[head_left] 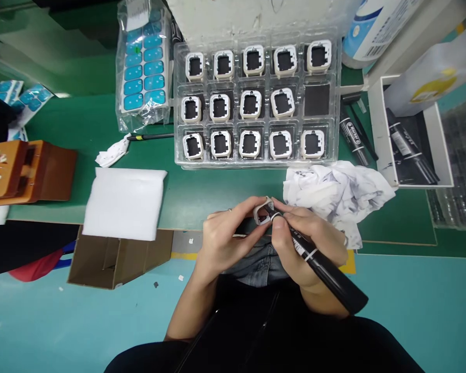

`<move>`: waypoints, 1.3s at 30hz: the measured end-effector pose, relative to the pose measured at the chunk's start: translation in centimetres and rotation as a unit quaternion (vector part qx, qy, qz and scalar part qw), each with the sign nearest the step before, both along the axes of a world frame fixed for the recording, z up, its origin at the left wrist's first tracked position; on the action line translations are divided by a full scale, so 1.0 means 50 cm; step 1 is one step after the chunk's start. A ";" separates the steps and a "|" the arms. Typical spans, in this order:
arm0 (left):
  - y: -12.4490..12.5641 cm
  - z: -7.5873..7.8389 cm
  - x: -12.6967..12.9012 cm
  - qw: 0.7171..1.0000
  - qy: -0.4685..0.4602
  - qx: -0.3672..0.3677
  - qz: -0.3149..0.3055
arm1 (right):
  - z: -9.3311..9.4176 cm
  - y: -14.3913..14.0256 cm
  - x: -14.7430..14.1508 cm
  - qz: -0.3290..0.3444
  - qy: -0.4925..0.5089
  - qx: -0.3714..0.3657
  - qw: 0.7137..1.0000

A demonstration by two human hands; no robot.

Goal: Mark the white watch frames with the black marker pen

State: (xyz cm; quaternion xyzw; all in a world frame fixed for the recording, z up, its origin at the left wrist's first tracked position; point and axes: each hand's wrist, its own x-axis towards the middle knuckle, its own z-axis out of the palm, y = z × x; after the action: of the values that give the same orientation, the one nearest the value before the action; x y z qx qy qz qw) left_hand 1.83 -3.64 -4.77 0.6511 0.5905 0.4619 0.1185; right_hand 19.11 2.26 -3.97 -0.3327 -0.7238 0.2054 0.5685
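Both hands are working just off the near edge of the counter [217,191], below the tray [256,98]. Left hand [225,238] is pinching a small white frame [263,211] between its fingers [244,215], well short of the tray. Right hand [310,243] is gripping a black marker [326,274], fingers pressed tight around it, tip touching the frame. White frames are filling the tray, one pocket showing bare. Crumpled cloth [337,194] is lying just below the tray's right corner.
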 end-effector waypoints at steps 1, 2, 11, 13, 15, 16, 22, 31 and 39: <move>0.000 0.000 0.000 1.000 0.000 0.002 0.000 | 0.003 0.002 0.002 0.001 0.005 -0.008 1.000; 0.001 0.000 0.000 1.000 -0.002 0.002 0.001 | 0.006 0.003 0.004 0.001 0.008 -0.012 1.000; -0.003 -0.004 -0.004 1.000 0.007 -0.009 0.006 | -0.005 -0.001 0.003 0.000 0.017 -0.008 1.000; -0.002 -0.003 -0.004 1.000 0.007 -0.011 0.006 | -0.002 -0.001 0.002 0.002 0.018 -0.013 1.000; 0.000 -0.001 -0.003 1.000 -0.001 -0.013 0.003 | 0.002 0.001 0.003 0.011 0.020 -0.024 0.999; 0.001 0.000 -0.003 1.000 -0.009 -0.013 0.000 | 0.003 0.002 0.004 0.019 0.027 -0.033 0.999; 0.003 0.009 0.001 0.995 -0.091 -0.019 -0.024 | -0.001 0.006 0.006 0.047 0.092 -0.067 0.992; 0.004 0.006 -0.004 0.993 -0.112 -0.032 -0.034 | -0.025 -0.005 0.020 0.070 0.116 -0.080 0.988; 0.003 0.000 -0.010 0.993 -0.104 -0.052 -0.025 | -0.015 0.003 0.020 0.093 0.155 -0.092 0.979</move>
State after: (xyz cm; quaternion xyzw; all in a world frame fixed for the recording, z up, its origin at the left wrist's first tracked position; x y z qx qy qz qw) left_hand 1.31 -3.47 -4.79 0.6069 0.5818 0.4927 0.2247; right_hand 20.11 2.40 -4.70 -0.2790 -0.6328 0.3725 0.6189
